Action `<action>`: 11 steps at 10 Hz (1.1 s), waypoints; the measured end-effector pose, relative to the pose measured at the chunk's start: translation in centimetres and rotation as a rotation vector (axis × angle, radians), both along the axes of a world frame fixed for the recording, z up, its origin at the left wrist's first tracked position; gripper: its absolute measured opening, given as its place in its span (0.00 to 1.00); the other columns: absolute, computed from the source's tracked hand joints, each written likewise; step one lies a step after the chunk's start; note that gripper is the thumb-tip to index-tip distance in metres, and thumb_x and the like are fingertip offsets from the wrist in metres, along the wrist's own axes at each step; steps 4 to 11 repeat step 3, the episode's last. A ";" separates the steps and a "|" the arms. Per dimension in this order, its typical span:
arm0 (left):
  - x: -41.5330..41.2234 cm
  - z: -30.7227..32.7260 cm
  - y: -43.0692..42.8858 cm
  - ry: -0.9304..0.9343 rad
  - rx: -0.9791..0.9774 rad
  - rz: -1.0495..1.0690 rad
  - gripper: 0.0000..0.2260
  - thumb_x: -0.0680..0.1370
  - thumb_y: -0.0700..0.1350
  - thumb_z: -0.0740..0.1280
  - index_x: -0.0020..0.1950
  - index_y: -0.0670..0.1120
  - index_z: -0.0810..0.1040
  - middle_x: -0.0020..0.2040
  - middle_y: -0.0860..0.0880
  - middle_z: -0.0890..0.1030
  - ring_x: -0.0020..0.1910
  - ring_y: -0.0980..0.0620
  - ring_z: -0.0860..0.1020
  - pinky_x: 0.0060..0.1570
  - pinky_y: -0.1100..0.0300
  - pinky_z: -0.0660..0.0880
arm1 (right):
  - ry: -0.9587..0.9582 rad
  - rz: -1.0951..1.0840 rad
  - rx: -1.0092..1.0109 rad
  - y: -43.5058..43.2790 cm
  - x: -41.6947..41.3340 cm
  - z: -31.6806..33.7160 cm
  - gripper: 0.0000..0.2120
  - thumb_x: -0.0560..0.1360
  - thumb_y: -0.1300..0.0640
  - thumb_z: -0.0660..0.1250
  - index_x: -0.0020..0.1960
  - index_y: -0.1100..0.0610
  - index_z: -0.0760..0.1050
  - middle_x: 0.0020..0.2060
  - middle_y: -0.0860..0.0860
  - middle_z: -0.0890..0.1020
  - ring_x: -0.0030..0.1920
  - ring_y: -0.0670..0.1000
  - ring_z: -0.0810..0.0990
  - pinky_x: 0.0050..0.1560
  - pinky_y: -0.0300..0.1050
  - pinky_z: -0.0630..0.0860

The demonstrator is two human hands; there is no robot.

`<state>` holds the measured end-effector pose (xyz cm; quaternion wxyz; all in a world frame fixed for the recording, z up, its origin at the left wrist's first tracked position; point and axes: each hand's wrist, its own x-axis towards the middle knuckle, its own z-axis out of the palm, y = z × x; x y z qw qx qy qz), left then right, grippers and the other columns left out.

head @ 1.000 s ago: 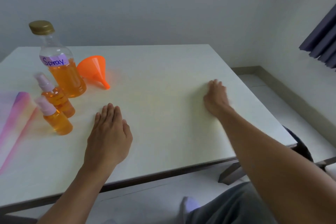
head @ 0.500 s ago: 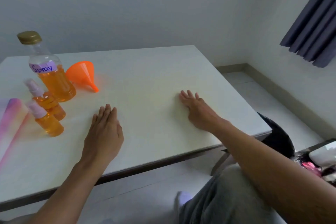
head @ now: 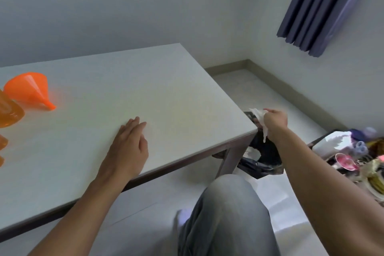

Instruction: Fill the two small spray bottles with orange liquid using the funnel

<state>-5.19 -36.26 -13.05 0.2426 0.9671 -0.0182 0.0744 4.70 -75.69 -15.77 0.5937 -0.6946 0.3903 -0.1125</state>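
An orange funnel (head: 29, 88) lies on its side at the left of the white table (head: 166, 93). Only the base of the big bottle of orange liquid (head: 8, 113) shows at the left edge. Slivers of the two small spray bottles (head: 2, 141) peek in below it. My left hand (head: 127, 149) rests flat on the table near its front edge, holding nothing. My right hand (head: 275, 121) is off the table's right corner, closed on a crumpled white tissue (head: 259, 117) above a black bin bag (head: 264, 158).
A low box of mixed clutter (head: 357, 156) sits on the floor at the right. A dark curtain (head: 318, 6) hangs at the upper right. My knee in grey trousers (head: 224, 214) is below the table edge.
The view has swung right, pushing the bottles to the left edge. My right hand left the tabletop and now holds a white tissue past the table's right corner. The left hand stayed flat.
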 end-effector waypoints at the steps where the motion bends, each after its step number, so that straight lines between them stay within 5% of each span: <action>1: 0.0 -0.1 -0.3 -0.025 0.006 -0.001 0.20 0.83 0.42 0.53 0.76 0.47 0.67 0.79 0.51 0.62 0.78 0.53 0.56 0.73 0.64 0.47 | 0.176 0.035 -0.035 -2.0 0.0 -3.9 0.07 0.79 0.65 0.61 0.51 0.58 0.77 0.39 0.52 0.77 0.45 0.56 0.78 0.50 0.46 0.75; 2: 0.0 -0.2 -0.3 -0.049 0.001 -0.002 0.20 0.83 0.42 0.53 0.75 0.47 0.68 0.78 0.51 0.63 0.78 0.54 0.56 0.72 0.64 0.48 | 0.270 0.104 -0.068 -2.0 0.0 -5.2 0.11 0.80 0.64 0.61 0.40 0.56 0.71 0.34 0.50 0.71 0.36 0.53 0.73 0.46 0.46 0.72; 3: 0.4 -0.4 -0.2 -0.088 -0.010 0.017 0.20 0.83 0.41 0.54 0.74 0.47 0.69 0.77 0.51 0.64 0.78 0.54 0.58 0.72 0.65 0.48 | 0.193 0.174 -0.089 -1.9 2.4 -4.4 0.17 0.80 0.68 0.59 0.36 0.53 0.70 0.35 0.50 0.71 0.32 0.50 0.68 0.31 0.39 0.69; 11: 0.4 -0.4 -0.2 -0.088 -0.010 0.017 0.20 0.83 0.41 0.54 0.74 0.47 0.69 0.77 0.51 0.64 0.78 0.54 0.58 0.72 0.65 0.48 | 0.193 0.174 -0.089 -1.9 2.4 -4.4 0.17 0.80 0.68 0.59 0.36 0.53 0.70 0.35 0.50 0.71 0.32 0.50 0.68 0.31 0.39 0.69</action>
